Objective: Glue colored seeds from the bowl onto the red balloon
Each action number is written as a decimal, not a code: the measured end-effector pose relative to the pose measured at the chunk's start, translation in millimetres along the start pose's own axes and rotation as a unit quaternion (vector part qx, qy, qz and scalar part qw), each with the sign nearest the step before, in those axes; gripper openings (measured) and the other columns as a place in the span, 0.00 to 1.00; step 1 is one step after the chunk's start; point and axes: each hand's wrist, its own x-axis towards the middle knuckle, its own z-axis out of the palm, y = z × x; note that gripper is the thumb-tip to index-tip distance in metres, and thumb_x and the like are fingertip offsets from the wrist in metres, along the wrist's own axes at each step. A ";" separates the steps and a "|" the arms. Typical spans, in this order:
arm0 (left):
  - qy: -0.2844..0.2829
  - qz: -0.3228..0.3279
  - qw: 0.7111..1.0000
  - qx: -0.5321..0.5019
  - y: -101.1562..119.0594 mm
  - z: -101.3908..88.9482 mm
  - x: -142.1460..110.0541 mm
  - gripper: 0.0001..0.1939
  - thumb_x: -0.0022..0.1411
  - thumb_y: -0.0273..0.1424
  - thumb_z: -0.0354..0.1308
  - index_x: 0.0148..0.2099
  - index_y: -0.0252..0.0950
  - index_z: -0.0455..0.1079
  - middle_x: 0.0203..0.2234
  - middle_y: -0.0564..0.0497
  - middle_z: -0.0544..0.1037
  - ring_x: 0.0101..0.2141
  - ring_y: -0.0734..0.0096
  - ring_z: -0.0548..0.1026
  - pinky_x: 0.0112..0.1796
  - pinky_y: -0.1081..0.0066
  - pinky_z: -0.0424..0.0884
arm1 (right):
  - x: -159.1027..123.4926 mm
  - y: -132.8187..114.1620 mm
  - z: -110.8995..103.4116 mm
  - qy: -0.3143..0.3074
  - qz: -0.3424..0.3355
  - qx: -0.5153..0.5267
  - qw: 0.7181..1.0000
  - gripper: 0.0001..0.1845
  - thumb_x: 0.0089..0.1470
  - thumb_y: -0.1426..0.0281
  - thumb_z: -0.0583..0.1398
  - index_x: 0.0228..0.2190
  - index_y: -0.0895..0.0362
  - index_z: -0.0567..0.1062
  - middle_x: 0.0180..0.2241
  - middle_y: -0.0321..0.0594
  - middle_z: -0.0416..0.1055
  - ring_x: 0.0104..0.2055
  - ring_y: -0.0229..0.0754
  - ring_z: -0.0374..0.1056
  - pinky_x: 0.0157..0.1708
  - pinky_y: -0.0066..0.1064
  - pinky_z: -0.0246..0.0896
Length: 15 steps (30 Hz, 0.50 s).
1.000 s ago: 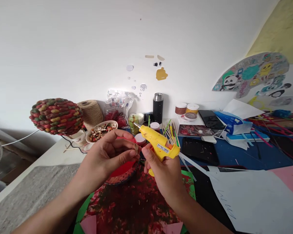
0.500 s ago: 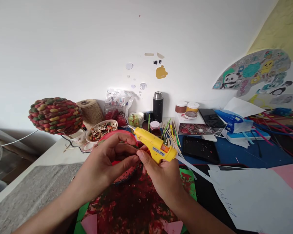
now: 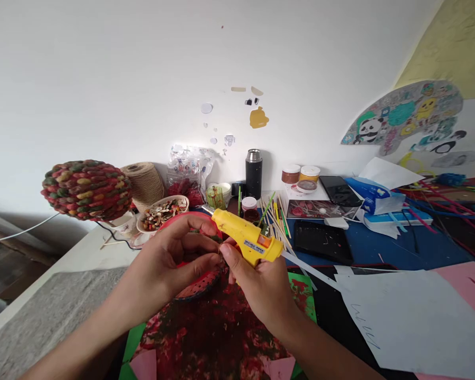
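Note:
My right hand (image 3: pixel 261 285) is closed round the handle of a yellow hot glue gun (image 3: pixel 247 235), its nozzle pointing up and to the left. A white glue stick (image 3: pixel 311 269) juts out of the gun's back end. Close beside it, my left hand (image 3: pixel 170 253) pinches something small between thumb and fingers; the fingertips mostly cover it, so its kind is unclear. My right thumb and fingertips meet this same spot. Behind and below the hands sits a red-lined woven basket (image 3: pixel 198 287), partly hidden by my left hand.
A paint-stained board (image 3: pixel 206 343) lies under my hands. Left stand a ball covered in coloured pieces (image 3: pixel 87 190), a twine spool (image 3: pixel 144 184) and a bowl of shell-like bits (image 3: pixel 164 214). Behind are a black flask (image 3: pixel 254 177) and sticks (image 3: pixel 275 216); right, a black tray (image 3: pixel 322 243) and paper (image 3: pixel 404 316).
The glue gun has come down and left, and my right fingertips have closed in on my left ones. The small brownish piece seen earlier in my left fingers is now mostly covered.

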 end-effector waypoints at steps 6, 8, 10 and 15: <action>-0.014 -0.016 1.000 0.007 -3.7 -3.0 -3.5 0.18 0.72 0.40 0.79 0.55 0.41 0.80 0.41 0.46 0.92 0.42 0.63 0.91 0.43 0.73 0.86 | 1.0 0.9 -0.7 0.003 -0.043 -0.045 0.998 0.16 0.66 0.53 0.71 0.34 0.52 0.84 0.22 0.34 0.74 0.23 0.45 0.74 0.26 0.33 0.74; -0.011 -0.018 1.000 0.006 -6.0 -3.9 -4.3 0.17 0.72 0.40 0.79 0.55 0.41 0.80 0.41 0.46 0.92 0.42 0.63 0.91 0.43 0.73 0.87 | 1.6 1.3 -0.8 0.003 -0.049 -0.040 0.998 0.16 0.67 0.54 0.70 0.33 0.51 0.83 0.22 0.33 0.73 0.23 0.44 0.73 0.25 0.33 0.73; -0.009 -0.018 1.000 0.003 -7.5 -4.2 -4.6 0.17 0.72 0.39 0.79 0.55 0.41 0.80 0.41 0.46 0.92 0.41 0.63 0.91 0.43 0.73 0.87 | 1.9 1.5 -0.8 -0.003 -0.048 -0.031 0.998 0.16 0.67 0.55 0.70 0.33 0.51 0.82 0.22 0.32 0.72 0.23 0.43 0.72 0.25 0.32 0.72; -0.007 -0.016 1.000 -0.011 -7.8 -3.1 -2.5 0.16 0.70 0.37 0.80 0.54 0.40 0.81 0.40 0.46 0.92 0.41 0.63 0.91 0.43 0.73 0.88 | 2.7 1.3 -0.2 -0.008 -0.024 -0.010 1.000 0.15 0.66 0.54 0.71 0.35 0.52 0.82 0.22 0.32 0.73 0.23 0.41 0.70 0.24 0.31 0.69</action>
